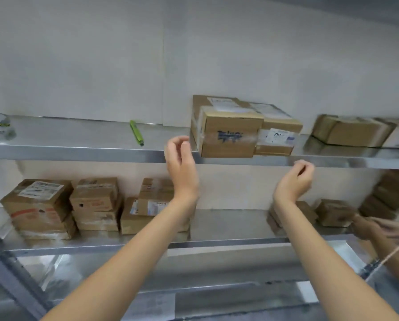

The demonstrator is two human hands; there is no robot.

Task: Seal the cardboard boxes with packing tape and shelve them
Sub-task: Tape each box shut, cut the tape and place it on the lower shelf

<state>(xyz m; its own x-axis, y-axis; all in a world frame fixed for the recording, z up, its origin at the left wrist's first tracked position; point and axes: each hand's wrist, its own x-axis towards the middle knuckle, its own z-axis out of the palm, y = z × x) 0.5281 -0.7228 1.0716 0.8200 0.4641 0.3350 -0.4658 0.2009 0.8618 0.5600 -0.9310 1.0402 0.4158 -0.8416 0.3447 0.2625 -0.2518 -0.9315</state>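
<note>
Left hand (180,158) and right hand (296,179) loosely curled, empty, below blurred taped boxes (228,133)

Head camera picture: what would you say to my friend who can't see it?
Two bare hands, left hand and right hand, reach up empty toward a taped cardboard box on the upper metal shelf. More boxes sit below.

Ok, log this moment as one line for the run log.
phase: shelving | left hand: empty, loosely curled | right hand: empty, loosely curled | box with blue writing: on upper shelf, overhanging front edge
</note>
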